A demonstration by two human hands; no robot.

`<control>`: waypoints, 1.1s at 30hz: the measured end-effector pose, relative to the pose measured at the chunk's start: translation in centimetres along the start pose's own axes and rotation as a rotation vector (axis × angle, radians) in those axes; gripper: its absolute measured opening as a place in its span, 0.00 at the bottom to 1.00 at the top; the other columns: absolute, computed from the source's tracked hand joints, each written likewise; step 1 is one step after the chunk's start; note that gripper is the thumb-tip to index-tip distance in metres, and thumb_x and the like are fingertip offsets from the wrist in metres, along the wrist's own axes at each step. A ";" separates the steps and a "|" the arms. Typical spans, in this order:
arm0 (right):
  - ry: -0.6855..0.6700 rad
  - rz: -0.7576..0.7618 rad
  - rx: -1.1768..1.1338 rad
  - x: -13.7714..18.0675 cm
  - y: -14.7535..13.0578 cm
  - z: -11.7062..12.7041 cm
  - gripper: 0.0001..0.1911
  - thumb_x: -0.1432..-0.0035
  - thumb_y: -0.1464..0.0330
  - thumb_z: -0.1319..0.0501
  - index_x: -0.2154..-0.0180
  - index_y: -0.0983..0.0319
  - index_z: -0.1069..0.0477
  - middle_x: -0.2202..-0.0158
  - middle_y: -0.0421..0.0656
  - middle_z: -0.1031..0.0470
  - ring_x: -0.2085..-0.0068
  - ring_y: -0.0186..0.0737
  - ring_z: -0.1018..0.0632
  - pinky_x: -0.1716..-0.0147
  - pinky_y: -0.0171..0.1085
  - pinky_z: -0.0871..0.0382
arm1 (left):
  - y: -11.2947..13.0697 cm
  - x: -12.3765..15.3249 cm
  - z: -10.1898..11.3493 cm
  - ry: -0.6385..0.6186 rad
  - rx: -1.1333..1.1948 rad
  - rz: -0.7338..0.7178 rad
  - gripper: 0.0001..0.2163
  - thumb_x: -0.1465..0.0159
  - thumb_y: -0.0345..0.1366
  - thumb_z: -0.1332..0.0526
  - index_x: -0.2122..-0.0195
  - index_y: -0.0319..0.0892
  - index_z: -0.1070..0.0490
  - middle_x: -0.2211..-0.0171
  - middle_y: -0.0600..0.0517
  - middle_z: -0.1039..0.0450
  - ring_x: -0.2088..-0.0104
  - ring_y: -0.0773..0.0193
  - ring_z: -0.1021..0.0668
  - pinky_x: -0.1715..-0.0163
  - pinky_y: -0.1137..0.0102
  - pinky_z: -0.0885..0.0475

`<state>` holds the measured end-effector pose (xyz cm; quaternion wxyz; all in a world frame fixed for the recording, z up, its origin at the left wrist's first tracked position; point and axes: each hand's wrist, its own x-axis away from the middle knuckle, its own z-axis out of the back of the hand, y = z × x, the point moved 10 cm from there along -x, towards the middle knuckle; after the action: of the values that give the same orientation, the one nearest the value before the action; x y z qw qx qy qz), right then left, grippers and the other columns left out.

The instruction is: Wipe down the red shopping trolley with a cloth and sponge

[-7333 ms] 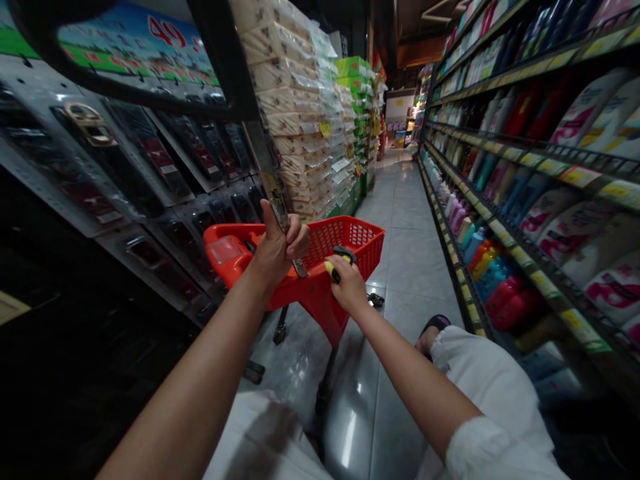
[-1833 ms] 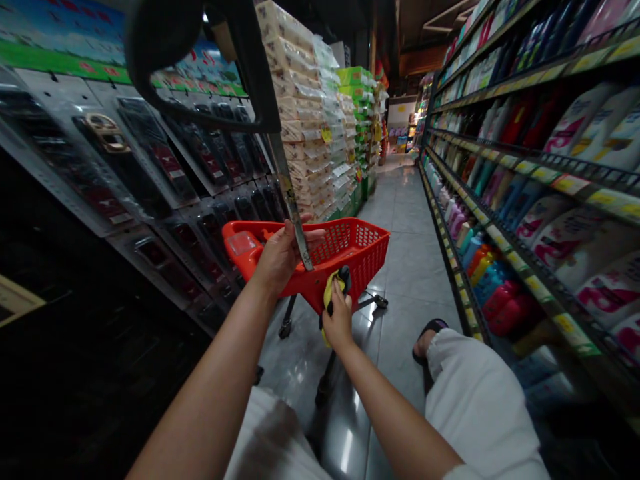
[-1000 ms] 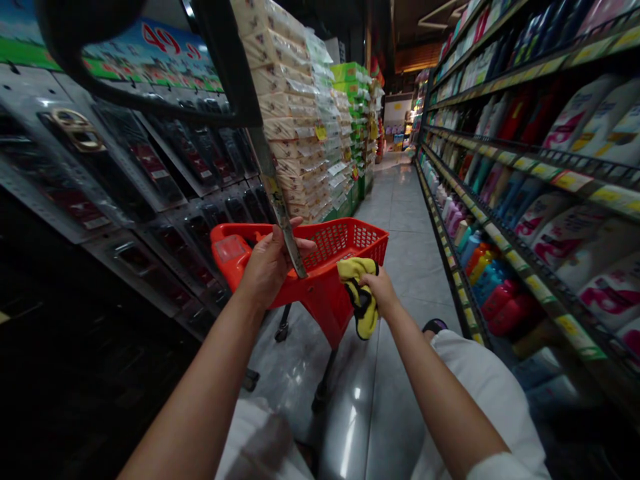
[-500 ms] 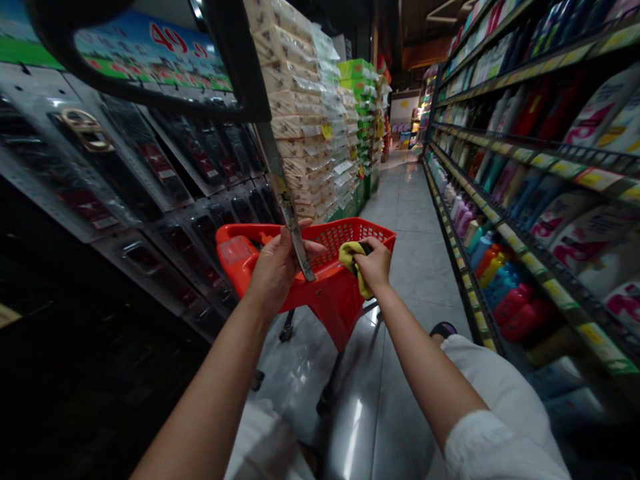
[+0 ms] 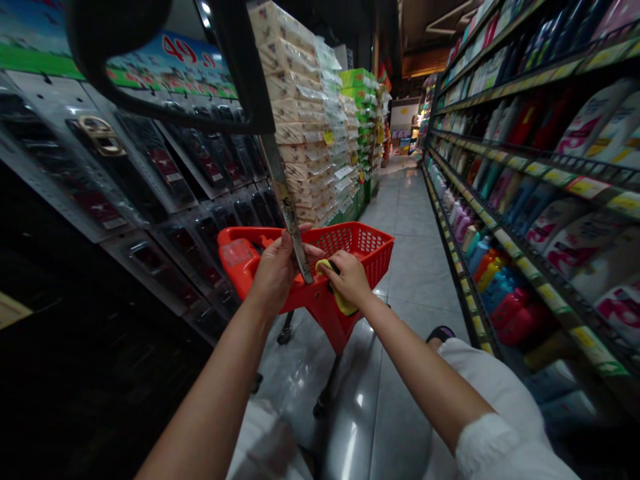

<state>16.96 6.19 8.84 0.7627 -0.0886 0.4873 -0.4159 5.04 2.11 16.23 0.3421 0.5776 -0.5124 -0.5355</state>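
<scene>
Before me, a person's right hand (image 5: 351, 277) grasps a yellow cloth (image 5: 346, 304) at four o'clock from the foot of a metal post (image 5: 285, 201); the left hand (image 5: 274, 275), fingers outstretched, touches the post, its grip unclear. A red cart (image 5: 326, 315) stands at twelve o'clock.

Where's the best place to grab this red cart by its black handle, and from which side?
Probably the thick, straight stretch of the black handle just above the metal post, approached from the picture's right: the opening on its left should let fingers wrap around. The metal post looks thinner and flat.
</scene>
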 end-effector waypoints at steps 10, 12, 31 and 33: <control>0.032 -0.158 0.042 -0.7 2.5 0.4 0.09 0.39 0.65 0.39 0.70 0.61 0.27 0.68 0.42 0.30 0.64 0.40 0.30 0.61 0.37 0.37 | 0.0 0.3 0.0 0.003 0.020 0.012 0.25 0.38 0.54 0.40 0.49 0.39 0.28 0.72 0.50 0.20 0.70 0.63 0.18 0.74 0.74 0.26; 0.013 -0.056 -0.032 -0.2 0.3 0.0 0.06 0.39 0.65 0.40 0.66 0.60 0.27 0.65 0.43 0.28 0.61 0.41 0.28 0.58 0.38 0.36 | 0.0 0.1 0.0 -0.005 0.025 0.006 0.25 0.38 0.54 0.40 0.49 0.39 0.29 0.72 0.50 0.20 0.71 0.63 0.19 0.72 0.73 0.26; 1.013 -0.801 -0.180 8.8 21.9 4.4 0.28 0.41 0.69 0.53 0.38 0.61 0.45 0.48 0.57 0.32 0.44 0.54 0.29 0.45 0.58 0.35 | -0.1 0.0 -0.3 0.008 0.003 -0.004 0.24 0.37 0.54 0.40 0.49 0.41 0.28 0.72 0.51 0.20 0.74 0.64 0.21 0.79 0.74 0.29; 0.986 -0.825 -0.152 8.7 21.4 2.4 0.26 0.39 0.65 0.51 0.41 0.62 0.40 0.48 0.58 0.31 0.44 0.54 0.29 0.44 0.58 0.36 | -0.2 0.0 -0.3 0.009 -0.003 -0.007 0.25 0.38 0.54 0.40 0.48 0.40 0.28 0.71 0.50 0.20 0.73 0.63 0.20 0.78 0.74 0.28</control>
<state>32.25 12.93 -7.32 0.2187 -0.1208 0.7343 -0.6312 5.39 2.13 16.14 0.3437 0.5812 -0.5081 -0.5348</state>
